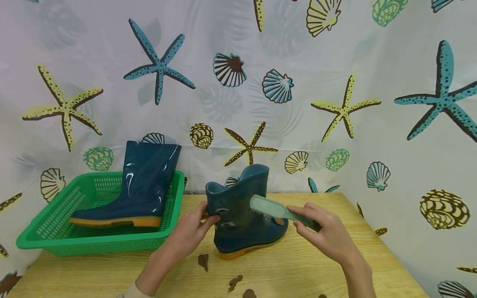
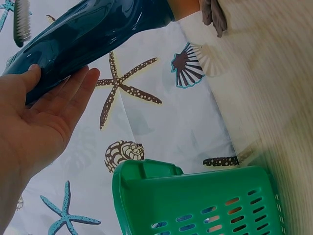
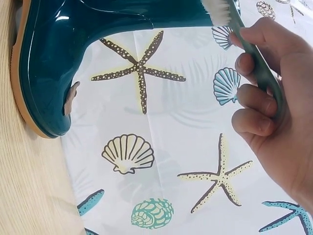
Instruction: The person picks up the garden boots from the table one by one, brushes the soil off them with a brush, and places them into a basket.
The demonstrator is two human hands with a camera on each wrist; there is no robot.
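A dark blue rubber boot [image 1: 238, 229] with an orange sole stands on the wooden table, its toe pointing right. My left hand [image 1: 188, 231] grips the back of its shaft near the top, thumb on one side and fingers on the other, as the left wrist view also shows. In my right hand [image 1: 328, 234] is a green-handled scrubbing brush [image 3: 261, 68] with white bristles. The brush head overlaps the front of the shaft in the head view; whether the bristles touch it I cannot tell. A brown mud-like patch [image 3: 71, 98] clings to the toe.
On the left, a green plastic basket [image 1: 108, 244] holds a second blue boot [image 1: 147, 186]. Several brown mud-like pieces, one of them a small lump [image 1: 203, 261], lie on the table [image 1: 298, 265] before the boot. Behind hangs a white curtain [image 1: 238, 107] patterned with starfish and shells.
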